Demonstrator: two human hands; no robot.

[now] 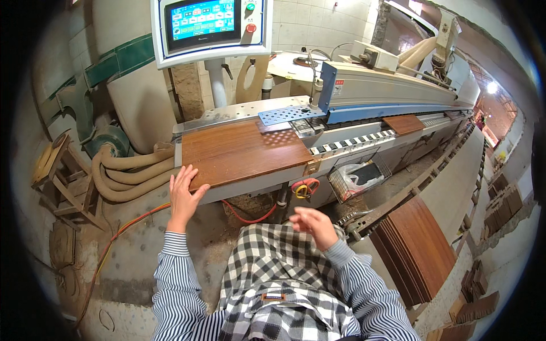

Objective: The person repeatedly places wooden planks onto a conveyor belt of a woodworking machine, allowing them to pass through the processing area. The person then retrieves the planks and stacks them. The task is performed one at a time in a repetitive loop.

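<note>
head view looks down on a person in a striped shirt and checked apron standing at a long edge-banding machine. a brown wood-grain panel lies flat on the machine's infeed worktop, its far right corner reaching under the blue perforated guard at the start of the feed track. the left hand rests with fingers spread and relaxed on the panel's near left corner, touching the edge but not gripping it. the right hand hangs loosely open in front of the apron, holding nothing and well clear of the panel; it is a little blurred. further down the track another brown panel sits on the conveyor. a stack of similar panels leans to the person's right, low beside the machine. a control screen hangs above the infeed end, and ribbed dust hoses coil on the floor to the left.

judging from this, the step in hand is feeding the panel into the machine: it is laid down and squared, with the left hand pushing or steadying the trailing corner. the next move probably calls for an even push along the track, keeping the long edge tight against the guide and the fingers away from the feed rollers.
</note>
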